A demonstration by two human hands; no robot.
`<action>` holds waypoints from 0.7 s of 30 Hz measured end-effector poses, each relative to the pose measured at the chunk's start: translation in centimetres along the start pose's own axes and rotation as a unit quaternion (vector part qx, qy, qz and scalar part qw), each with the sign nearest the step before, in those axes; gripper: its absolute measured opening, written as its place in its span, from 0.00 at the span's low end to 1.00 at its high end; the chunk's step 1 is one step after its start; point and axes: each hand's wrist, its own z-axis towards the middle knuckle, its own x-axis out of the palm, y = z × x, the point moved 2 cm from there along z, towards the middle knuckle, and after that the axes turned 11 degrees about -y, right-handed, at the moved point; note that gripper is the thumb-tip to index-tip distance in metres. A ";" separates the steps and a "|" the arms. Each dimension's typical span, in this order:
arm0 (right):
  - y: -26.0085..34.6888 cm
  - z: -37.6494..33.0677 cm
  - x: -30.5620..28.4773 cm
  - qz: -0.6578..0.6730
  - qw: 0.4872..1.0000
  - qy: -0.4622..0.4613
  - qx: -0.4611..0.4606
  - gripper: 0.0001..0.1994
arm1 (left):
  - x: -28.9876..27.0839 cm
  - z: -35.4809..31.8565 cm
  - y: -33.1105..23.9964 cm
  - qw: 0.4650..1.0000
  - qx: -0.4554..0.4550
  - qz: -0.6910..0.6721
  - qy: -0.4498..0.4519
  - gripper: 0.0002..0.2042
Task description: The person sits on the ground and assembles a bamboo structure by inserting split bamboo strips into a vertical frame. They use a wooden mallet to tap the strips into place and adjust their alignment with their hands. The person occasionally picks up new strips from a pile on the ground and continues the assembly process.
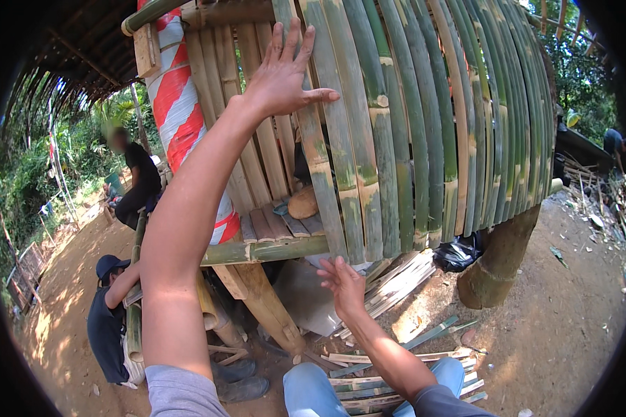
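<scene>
My left hand (279,78) is raised high with its fingers spread, the thumb reaching across the upper part of a green split-bamboo slat (314,149). This slat is the leftmost in a row of upright bamboo slats (424,139). Low down, my right hand (343,283) has its fingers apart, close beneath the lower ends of the leftmost slats. Whether its fingertips touch the bamboo I cannot tell. Behind the lower slat ends runs a horizontal bamboo pole (266,250). Between the slats and the post, a gap shows a plank floor (266,226) and a rounded brown object (302,203).
A post wrapped in red and white strips (182,90) stands left of the slats. Loose split bamboo (372,382) lies by my knees, with a thick stump-like post (497,260) and black plastic bag (459,251) at right. One person (111,313) crouches at left; another sits farther back.
</scene>
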 end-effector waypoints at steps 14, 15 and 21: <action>0.2 -0.3 0.3 0.000 1.000 -0.005 0.006 0.22 | -0.1 0.2 0.1 0.999 -0.013 0.009 0.032 0.61; 0.3 -0.3 0.3 -0.002 1.000 -0.007 0.006 0.22 | -0.2 0.2 0.0 0.999 -0.016 0.012 0.037 0.61; 0.3 -0.3 0.1 0.000 1.000 -0.005 0.002 0.22 | -0.2 0.3 -0.2 0.999 -0.017 0.005 0.040 0.62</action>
